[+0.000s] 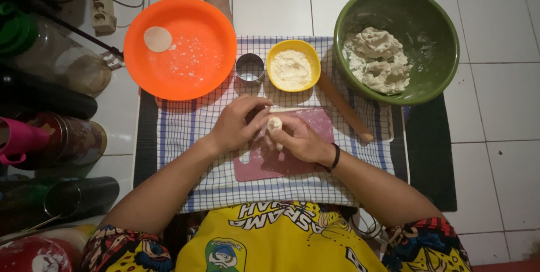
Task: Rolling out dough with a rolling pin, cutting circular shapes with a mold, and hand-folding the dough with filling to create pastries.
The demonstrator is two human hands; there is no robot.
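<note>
Your left hand (236,126) and right hand (301,140) meet over the pink cutting board (292,162), and between them sits a small piece of dough (274,124). The fingers of your right hand curl under and around the piece of dough, cupping it, while the fingers of your left hand are pressed together against its near side, so both hands pinch it just above the board's upper edge.

The board lies on a checked cloth (185,131) spread on the tiled floor. Just beyond the board stand a yellow bowl (274,52) of flour and, to its left, a small metal ring cutter (250,68). Farther left of the board is an orange plate (214,30), dusted with flour and holding one flat round of dough (157,39). To the board's upper right a wooden rolling pin (346,109) lies slanted, touching a green bowl (433,19) that holds a large lump of dough (377,61).
</note>
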